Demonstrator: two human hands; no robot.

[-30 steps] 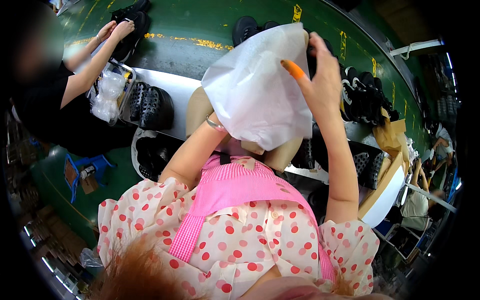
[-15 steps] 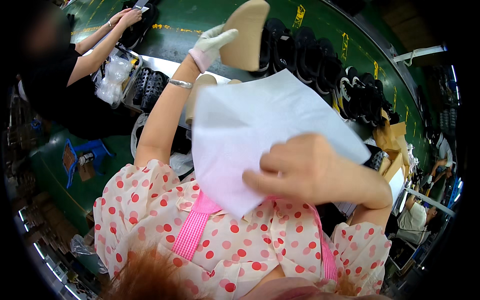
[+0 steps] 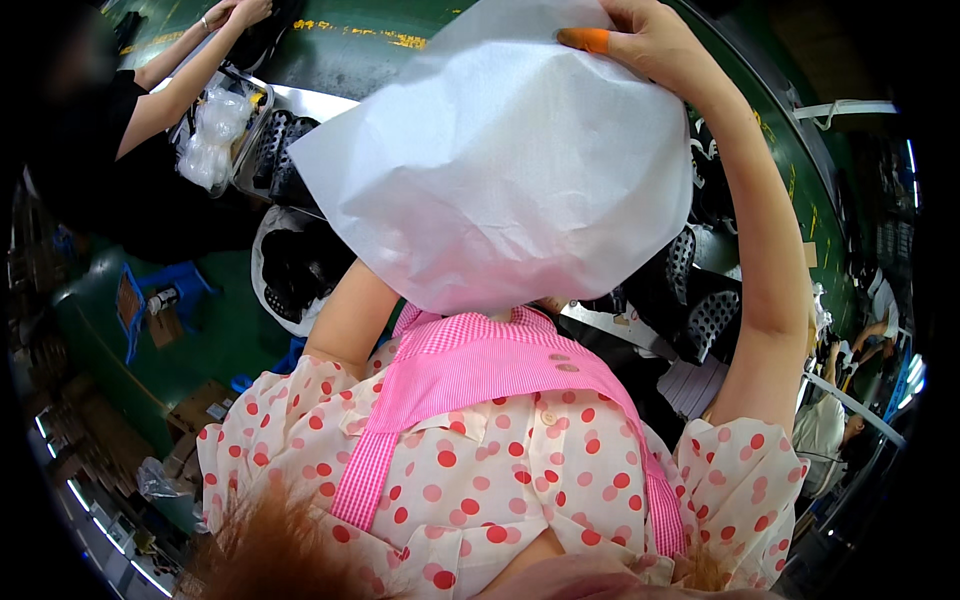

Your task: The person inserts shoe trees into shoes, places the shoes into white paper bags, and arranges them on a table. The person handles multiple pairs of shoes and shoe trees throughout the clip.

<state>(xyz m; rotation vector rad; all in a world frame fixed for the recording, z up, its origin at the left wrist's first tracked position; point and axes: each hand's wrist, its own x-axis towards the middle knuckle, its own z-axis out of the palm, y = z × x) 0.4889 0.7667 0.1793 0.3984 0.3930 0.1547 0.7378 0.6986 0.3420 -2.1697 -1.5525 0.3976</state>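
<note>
A large, creased sheet of thin white paper (image 3: 500, 160) spreads in front of my chest and fills the upper middle. My right hand (image 3: 650, 42) pinches its far right edge, thumb on top; the thumb wears an orange finger cover (image 3: 584, 40). My left forearm (image 3: 352, 312) runs up behind the sheet, so the left hand and anything in it are hidden.
Black shoes with dotted soles (image 3: 712, 320) lie to the right, above a stack of pale sheets (image 3: 693, 387). At left are a white bag (image 3: 268, 285) with black items, a clear plastic bundle (image 3: 215, 140) and a blue stool (image 3: 180, 285). A co-worker's forearms (image 3: 185, 90) reach in at upper left.
My right hand has risen to the far edge of the paper, spreading the sheet. My gloved left hand and the beige insole-shaped piece it held have dropped out of sight behind the sheet.
</note>
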